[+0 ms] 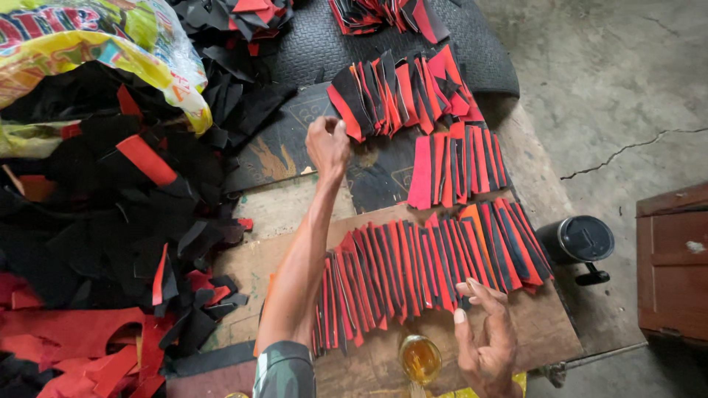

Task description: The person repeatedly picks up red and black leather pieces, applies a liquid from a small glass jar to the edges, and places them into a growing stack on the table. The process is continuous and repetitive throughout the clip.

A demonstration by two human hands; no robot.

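The person's left hand (pixel 327 144) is stretched out over the bench (pixel 546 332), fingers curled in a loose fist right at the near end of the top fan of red and black strips (pixel 402 92). Whether it pinches a strip there I cannot tell; the fingers hide it. The right hand (pixel 487 343) hangs low by the near edge, open with fingers spread and nothing in it, its fingertips just touching the front row of strips (pixel 435 273). A middle row (pixel 457 166) lies between the two, on a dark mat (pixel 295 158). A small jar of yellow liquid (pixel 420 360) stands just beside the right hand. To the left lies a loose heap of red and black scraps (pixel 110 243) under a bright plastic sack (pixel 96 44).

It looks like the laying-out step, one more strip being set onto the far fan. The next move seems to call for lining that strip up so it overlaps its neighbour evenly.
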